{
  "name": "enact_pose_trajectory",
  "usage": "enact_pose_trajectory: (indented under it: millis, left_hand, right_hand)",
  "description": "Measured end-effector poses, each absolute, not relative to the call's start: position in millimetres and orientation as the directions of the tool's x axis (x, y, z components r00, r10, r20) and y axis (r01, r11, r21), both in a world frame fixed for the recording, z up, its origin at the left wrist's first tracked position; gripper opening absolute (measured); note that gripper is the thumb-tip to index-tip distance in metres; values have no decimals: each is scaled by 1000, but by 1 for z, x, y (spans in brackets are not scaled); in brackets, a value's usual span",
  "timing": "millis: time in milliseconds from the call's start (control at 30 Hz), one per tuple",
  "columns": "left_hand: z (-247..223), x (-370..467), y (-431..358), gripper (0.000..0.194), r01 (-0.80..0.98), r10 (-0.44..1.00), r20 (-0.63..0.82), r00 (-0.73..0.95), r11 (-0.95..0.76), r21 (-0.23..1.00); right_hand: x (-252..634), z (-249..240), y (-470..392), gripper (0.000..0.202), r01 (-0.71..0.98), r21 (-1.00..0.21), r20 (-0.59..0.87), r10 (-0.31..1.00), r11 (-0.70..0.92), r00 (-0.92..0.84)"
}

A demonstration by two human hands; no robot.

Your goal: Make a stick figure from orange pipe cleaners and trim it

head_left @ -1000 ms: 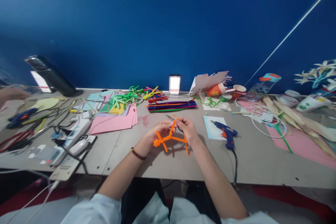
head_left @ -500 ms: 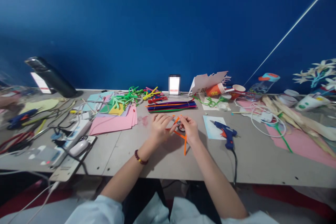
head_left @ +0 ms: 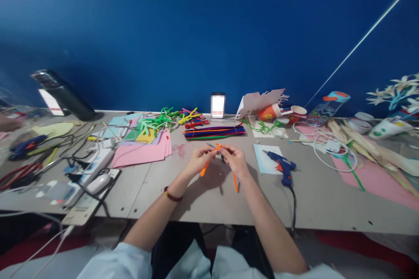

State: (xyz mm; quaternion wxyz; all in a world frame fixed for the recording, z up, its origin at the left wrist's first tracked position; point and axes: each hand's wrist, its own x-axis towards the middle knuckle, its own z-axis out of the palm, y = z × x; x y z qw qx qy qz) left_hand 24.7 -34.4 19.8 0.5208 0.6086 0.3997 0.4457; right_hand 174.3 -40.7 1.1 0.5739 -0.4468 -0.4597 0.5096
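Observation:
Orange pipe cleaners (head_left: 235, 182) are pinched between my two hands above the table, with one end hanging below each hand. My left hand (head_left: 200, 160) is closed on them, its thumb and fingertips meeting at the upper middle. Close beside it, my right hand (head_left: 235, 160) is closed on the same orange piece. Scissors, mostly hidden, show a metal tip (head_left: 210, 144) behind the fingers. Just beyond my hands lies a tied bundle of purple, orange and green pipe cleaners (head_left: 214, 132).
A blue glue gun (head_left: 284, 168) rests on a pale sheet to the right. Pink paper (head_left: 140, 155) and green bent pipe cleaners (head_left: 160, 121) lie left. A phone (head_left: 218, 105) stands at the back. Power strip (head_left: 90, 174), cables and a dark bottle (head_left: 67, 96) occupy the far left.
My hands have drawn together at the fingertips. The left fingers have curled in from a flatter pose, and an orange end now hangs beneath the left hand.

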Motion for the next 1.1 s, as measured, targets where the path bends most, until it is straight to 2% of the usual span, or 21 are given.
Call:
enact_pose_trajectory:
  millis: [67, 133, 267, 367, 433, 533, 600, 667, 767, 867, 967, 1100]
  left_hand:
    - [22, 23, -34, 27, -104, 929, -38, 368, 82, 991]
    - [23, 20, -33, 25, -188, 880, -109, 462, 217, 958]
    - [21, 18, -32, 23, -272, 775, -98, 624, 332, 903]
    - [19, 20, -31, 27, -254, 786, -122, 606, 337, 907]
    - [20, 21, -31, 32, -213, 857, -96, 506, 233, 949]
    - [23, 21, -33, 43, -96, 967, 112, 230, -92, 991]
    - [24, 18, -35, 45, 47, 948, 316, 31, -317, 947]
    - [24, 14, -39, 41, 240, 859, 507, -73, -478, 845]
    - [18, 14, -42, 28, 512, 735, 678, 4, -584, 630]
    - [11, 20, -45, 20, 607, 707, 680, 193, -631, 484]
    - [7, 27, -47, 19, 611, 732, 625, 272, -633, 476]
    - [8, 29, -45, 17, 579, 765, 606, 217, -601, 551]
  right_hand:
    - [175, 2, -41, 31, -170, -981, 86, 994, 96, 61]
    - [175, 2, -42, 30, -184, -978, 87, 995, 95, 47]
    - [173, 2, -45, 25, -251, -966, 66, 997, 56, -31]
    - [173, 2, -46, 26, -285, -957, 54, 998, 46, -20]
    - [173, 1, -45, 28, -295, -954, 48, 998, 57, 37]
    - [174, 2, -42, 31, -294, -954, 18, 991, 58, 136]
    - [175, 3, -41, 32, -272, -960, 6, 978, 63, 208]
    - [175, 3, -41, 31, -241, -967, 14, 962, 83, 273]
    - [174, 3, -42, 30, -211, -972, 31, 950, 100, 309]
    - [170, 2, -44, 30, -211, -972, 36, 954, 102, 297]
    - [167, 2, -45, 30, -213, -971, 47, 963, 106, 265]
    - [166, 2, -45, 29, -184, -978, 58, 980, 94, 192]
